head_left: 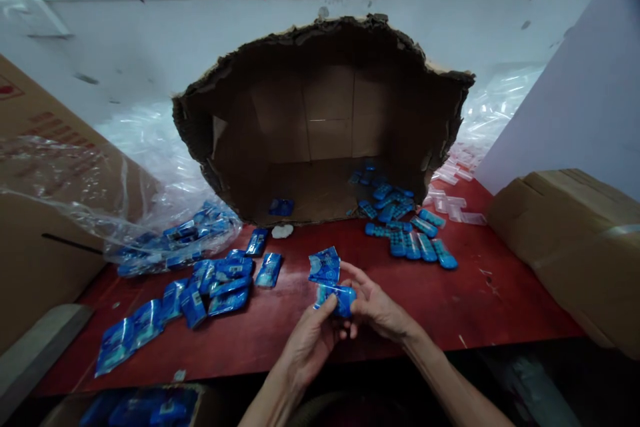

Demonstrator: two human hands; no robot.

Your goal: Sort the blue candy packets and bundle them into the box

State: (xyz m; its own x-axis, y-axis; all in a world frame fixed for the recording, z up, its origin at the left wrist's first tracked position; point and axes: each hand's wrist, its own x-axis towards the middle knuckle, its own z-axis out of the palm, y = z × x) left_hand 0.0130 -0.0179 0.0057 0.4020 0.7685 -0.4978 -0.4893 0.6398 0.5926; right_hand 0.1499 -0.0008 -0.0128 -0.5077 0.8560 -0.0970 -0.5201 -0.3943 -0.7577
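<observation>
In front of me, above the near part of the red table, a small blue plastic case (344, 300) is held between both hands. My left hand (313, 340) is closed on it, the thumb pressed on its top. My right hand (383, 310) grips its right end with the thumb. A flat blue printed packet (325, 264) stands just beyond the case, touching my right fingers; whether they pinch it is hard to tell. To the left lie several sealed blue packets (230, 287), and on the right several similar blue cases (413, 243).
A large carton with a torn opening (320, 193) faces me, with blue cases inside. Clear plastic bagging (150, 180) covers more packets at left. A cardboard box (570, 247) stands right, near clear plastic pieces (457, 207). Below the table's front edge is an open box (203, 400) of blue packets.
</observation>
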